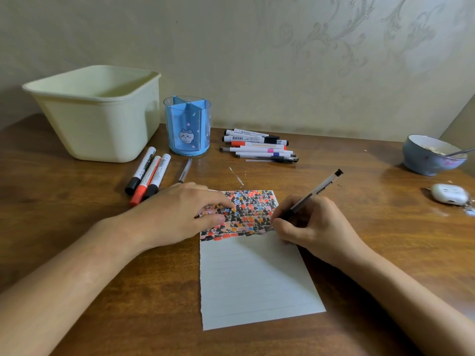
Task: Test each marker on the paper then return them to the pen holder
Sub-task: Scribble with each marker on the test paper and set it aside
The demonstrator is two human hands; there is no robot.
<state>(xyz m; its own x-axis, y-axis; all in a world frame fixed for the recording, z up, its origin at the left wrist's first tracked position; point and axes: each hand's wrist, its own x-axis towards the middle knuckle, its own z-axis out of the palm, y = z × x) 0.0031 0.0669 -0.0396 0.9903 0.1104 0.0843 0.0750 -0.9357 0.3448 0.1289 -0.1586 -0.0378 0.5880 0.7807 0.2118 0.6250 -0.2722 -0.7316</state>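
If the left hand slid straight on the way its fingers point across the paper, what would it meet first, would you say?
Probably the right hand gripping the black-capped clear pen: the left hand points right across the scribbled lined paper, with only paper between them.

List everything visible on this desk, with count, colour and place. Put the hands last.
paper: one, white lined sheet, upper part covered in colour marks, centre front
pen holder: one, blue with clear rim, divided inside, no pens in it, back centre
tub: one, cream plastic, back left
thick markers: three, white bodies, two black caps and one red, lying left of the holder
loose pen: one, clear, in front of the holder
marker pile: several, mostly white, lying right of the holder
bowl: one, blue, spoon inside, far right
white case: one, right edge
table: brown wood
left hand: presses the paper flat
right hand: holds a black pen, tip on the paper
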